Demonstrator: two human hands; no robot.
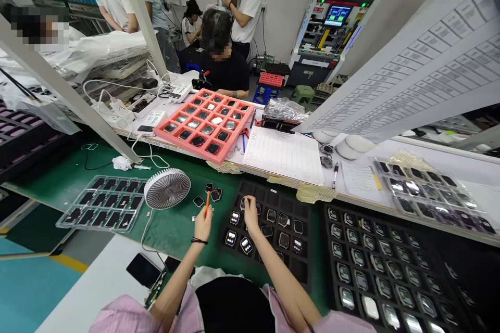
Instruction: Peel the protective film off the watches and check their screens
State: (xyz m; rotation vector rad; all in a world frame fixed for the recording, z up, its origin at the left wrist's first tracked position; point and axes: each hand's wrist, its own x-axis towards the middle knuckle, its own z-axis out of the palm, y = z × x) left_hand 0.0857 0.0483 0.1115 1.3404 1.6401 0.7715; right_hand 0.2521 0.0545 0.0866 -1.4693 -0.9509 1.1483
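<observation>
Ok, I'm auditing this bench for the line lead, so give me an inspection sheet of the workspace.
Surface: green mat covering the bench.
Job's things: black foam tray holding smartwatches; loose watch bodies on the mat; second black tray to the right.
Clutter: white desk fan and crumpled tissue on the mat; phone on the white ledge.
Hands: left hand holds orange stick; right hand is over the foam tray, grip unclear.
Cables: white cable looping near the mat's back edge.
Surroundings: seated co-worker beyond the bench; test machine with lit screens.
</observation>
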